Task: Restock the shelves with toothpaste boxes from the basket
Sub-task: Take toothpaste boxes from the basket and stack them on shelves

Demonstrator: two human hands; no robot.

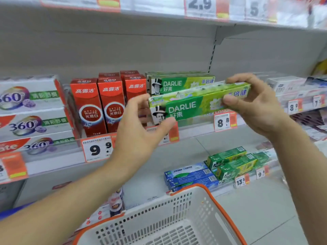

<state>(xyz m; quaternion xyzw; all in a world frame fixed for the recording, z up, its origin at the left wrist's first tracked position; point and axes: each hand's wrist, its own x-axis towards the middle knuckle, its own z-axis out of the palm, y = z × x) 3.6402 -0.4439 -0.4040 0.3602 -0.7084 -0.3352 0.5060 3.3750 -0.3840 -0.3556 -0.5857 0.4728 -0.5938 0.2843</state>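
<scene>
The shelf (194, 133) runs across the view at chest height, its front rail carrying price tags (225, 121). On its left lie stacked white 360 boxes (33, 110), then upright red boxes (99, 106), then a green Darlie stack (180, 83) lying flat with its long side to the aisle. Below hangs a lower shelf (230, 190) with blue boxes (191, 175) and small green boxes (231, 163). The basket (217, 206), white with an orange rim, sits low in front; the part in view shows no boxes, and the rest is cut off.

The Darlie box (194, 105) is held in the air just in front of the green stack, its long axis running left to right and tilted, right end higher. The right hand (254, 105) pinches that right end between thumb and curled fingers. The left hand (141, 128) is at the left end, fingers spread and loosely curved, thumb under the bottom corner; whether it truly grips or only steadies is hard to tell.

The slot lies straight behind the box, away from the hands. The box's axis nearly matches the stack's, so the coming move looks like levelling and a short push back onto the stack. Both hands are about equally near; the right has the firmer hold.
</scene>
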